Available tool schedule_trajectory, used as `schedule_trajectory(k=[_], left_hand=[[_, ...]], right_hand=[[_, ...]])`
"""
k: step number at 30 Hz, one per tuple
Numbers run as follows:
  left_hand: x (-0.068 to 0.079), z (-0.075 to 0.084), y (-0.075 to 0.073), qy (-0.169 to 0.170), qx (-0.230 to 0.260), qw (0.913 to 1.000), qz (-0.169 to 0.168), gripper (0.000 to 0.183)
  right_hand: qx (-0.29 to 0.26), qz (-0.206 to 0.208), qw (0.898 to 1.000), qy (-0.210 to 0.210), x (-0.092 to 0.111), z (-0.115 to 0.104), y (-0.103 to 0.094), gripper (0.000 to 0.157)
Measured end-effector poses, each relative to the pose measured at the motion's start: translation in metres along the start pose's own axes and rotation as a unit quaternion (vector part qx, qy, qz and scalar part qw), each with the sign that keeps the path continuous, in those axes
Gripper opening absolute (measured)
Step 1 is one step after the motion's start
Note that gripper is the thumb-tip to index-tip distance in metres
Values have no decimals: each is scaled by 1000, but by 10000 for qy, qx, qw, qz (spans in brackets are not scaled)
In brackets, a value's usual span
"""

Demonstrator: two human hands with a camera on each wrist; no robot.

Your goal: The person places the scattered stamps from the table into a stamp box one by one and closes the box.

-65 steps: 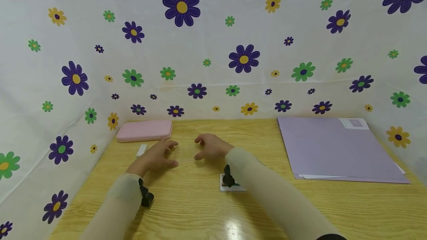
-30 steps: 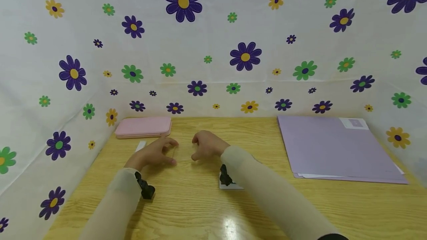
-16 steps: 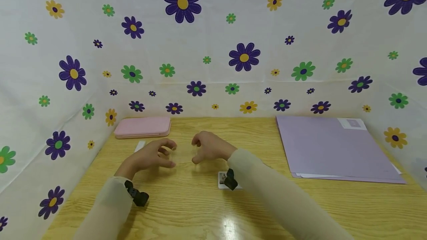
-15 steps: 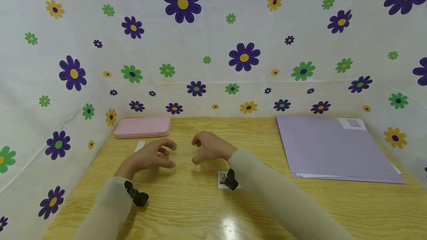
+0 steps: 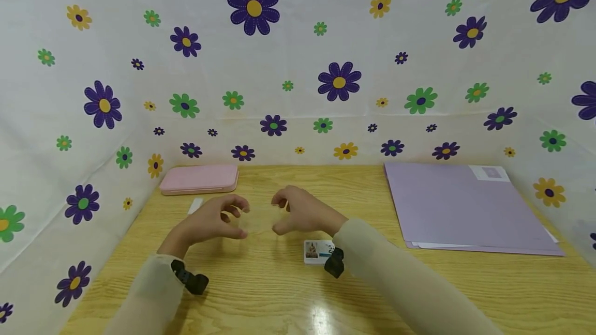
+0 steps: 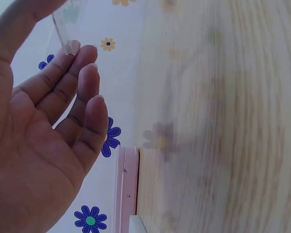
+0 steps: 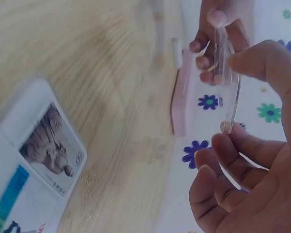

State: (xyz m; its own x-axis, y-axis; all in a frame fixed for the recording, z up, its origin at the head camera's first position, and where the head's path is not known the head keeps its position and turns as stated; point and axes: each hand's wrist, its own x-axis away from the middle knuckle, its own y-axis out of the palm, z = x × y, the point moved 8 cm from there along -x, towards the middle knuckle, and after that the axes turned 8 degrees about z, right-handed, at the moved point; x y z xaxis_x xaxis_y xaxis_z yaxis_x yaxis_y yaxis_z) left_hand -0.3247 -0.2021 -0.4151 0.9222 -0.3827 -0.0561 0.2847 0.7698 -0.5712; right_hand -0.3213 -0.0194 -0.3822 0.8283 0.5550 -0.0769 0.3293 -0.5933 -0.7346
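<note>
A clear, colourless plastic case (image 7: 228,97), thin and flat-sided, is held up between both hands over the table. My left hand (image 5: 214,218) pinches its left end between thumb and fingertips, and the case's edge (image 6: 64,31) meets the fingertips in the left wrist view. On the opposite end, my right hand (image 5: 302,211) grips it the same way, the thumb on one edge and the fingers on the other. Beneath my right wrist a white rounded card-like piece (image 5: 318,252) with a printed picture and a blue strip lies on the table.
A pink pencil case (image 5: 200,179) lies at the back left, with a small white block (image 5: 195,204) in front of it beside my left hand. Purple folders (image 5: 456,208) with white sheets lie on the right. A flowered cloth (image 5: 298,66) walls in the wood-grain table (image 5: 261,293).
My right forearm has shifted a little to the right, showing more of the white card-like piece. My left wrist has drawn slightly back and left. Both hands keep hold of the clear case.
</note>
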Motion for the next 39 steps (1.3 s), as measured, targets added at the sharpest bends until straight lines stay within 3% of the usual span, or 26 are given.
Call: schedule_trajectory(k=[9, 21, 31, 39], left_hand=[[4, 19, 10, 410, 54, 9991, -76, 54], [7, 39, 30, 593, 109, 9981, -106, 50], [6, 57, 50, 629, 317, 9975, -111, 57], [4, 69, 69, 500, 190, 9986, 9, 54]], right_hand=[[-367, 226, 9989, 179, 30, 1, -6, 57], [-528, 548, 9971, 36, 57, 10, -18, 55], [-836, 749, 9936, -94, 79, 24, -31, 55], [-827, 829, 9929, -226, 94, 41, -39, 53]])
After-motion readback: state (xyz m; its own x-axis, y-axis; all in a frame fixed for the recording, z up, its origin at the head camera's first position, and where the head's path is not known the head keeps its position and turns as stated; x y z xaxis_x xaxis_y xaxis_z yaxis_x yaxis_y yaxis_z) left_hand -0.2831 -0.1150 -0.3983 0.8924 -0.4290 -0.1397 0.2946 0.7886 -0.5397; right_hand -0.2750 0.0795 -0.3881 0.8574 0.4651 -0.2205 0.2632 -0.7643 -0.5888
